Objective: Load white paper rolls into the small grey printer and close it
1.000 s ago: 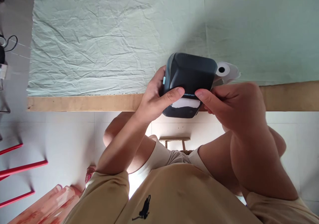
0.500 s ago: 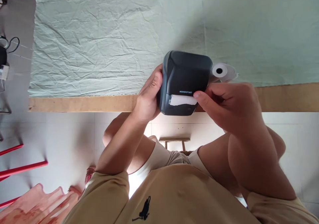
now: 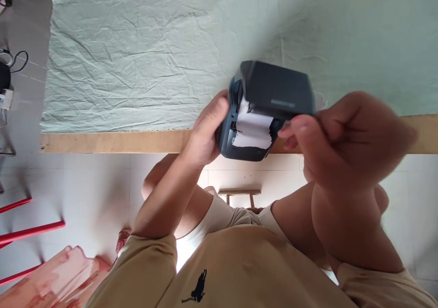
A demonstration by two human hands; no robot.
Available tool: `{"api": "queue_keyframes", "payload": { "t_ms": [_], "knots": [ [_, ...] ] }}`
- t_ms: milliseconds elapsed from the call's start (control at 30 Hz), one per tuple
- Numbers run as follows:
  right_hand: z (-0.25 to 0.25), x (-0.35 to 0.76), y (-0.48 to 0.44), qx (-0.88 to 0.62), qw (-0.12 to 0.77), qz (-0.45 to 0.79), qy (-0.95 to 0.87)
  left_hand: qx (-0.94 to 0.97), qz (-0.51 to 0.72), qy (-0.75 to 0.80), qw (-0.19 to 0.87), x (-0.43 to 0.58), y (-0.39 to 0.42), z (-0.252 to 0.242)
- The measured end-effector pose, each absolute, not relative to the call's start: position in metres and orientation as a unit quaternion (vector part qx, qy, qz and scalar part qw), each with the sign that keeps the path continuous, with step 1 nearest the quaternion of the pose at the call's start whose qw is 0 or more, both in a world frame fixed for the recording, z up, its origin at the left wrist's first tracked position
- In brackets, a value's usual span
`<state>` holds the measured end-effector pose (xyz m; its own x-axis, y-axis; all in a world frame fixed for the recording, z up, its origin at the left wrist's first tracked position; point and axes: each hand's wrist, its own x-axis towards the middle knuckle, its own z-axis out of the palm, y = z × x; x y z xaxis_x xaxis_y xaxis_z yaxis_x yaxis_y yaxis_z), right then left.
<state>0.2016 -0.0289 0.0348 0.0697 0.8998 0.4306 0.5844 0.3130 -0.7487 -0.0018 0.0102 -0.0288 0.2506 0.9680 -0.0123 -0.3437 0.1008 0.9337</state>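
A dark label printer (image 3: 227,137) is held over the table's front edge, with my left hand (image 3: 208,127) wrapped round its left side. Its lid (image 3: 280,89) stands lifted, blurred by motion. The fingers of my right hand (image 3: 342,134) pinch the lid's lower right edge. White paper (image 3: 255,127) with a torn front edge runs out of the opened body. Behind the lid and my right hand, only a bit of white paper (image 3: 320,100) shows on the cloth; the small paper roll there is hidden.
A wrinkled pale green cloth (image 3: 137,61) covers the table, whose wooden edge (image 3: 112,143) runs across in front of me. A small wooden stool (image 3: 239,192) stands below. Red bars (image 3: 32,232) and a black cable (image 3: 22,61) are at the left.
The printer's lid has swung up from shut, baring the paper inside. My right hand has moved right and up with the lid's edge; my left hand keeps its hold.
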Motion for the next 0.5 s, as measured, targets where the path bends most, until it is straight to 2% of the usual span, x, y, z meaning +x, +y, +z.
{"api": "queue_keyframes", "payload": {
  "t_ms": [67, 133, 333, 400, 500],
  "knots": [
    [0.035, 0.198, -0.028, -0.535, 0.555, 0.143, -0.620, 0.470, 0.494, 0.351, 0.642, -0.004, 0.009, -0.027],
    [0.034, 0.195, -0.023, -0.519, 0.565, 0.120, -0.630, 0.478, 0.487, 0.358, 0.638, -0.006, 0.008, -0.024],
    [0.033, 0.192, -0.009, -0.557, 0.368, -0.004, -0.744, 0.497, 0.461, 0.358, 0.642, -0.010, 0.009, -0.021],
    [0.037, 0.194, -0.010, -0.554, 0.304, -0.008, -0.775, 0.508, 0.461, 0.351, 0.637, -0.012, 0.009, -0.024],
    [0.044, 0.201, -0.012, -0.533, 0.252, 0.021, -0.808, 0.517, 0.463, 0.350, 0.629, -0.012, 0.010, -0.025]
  ]
}}
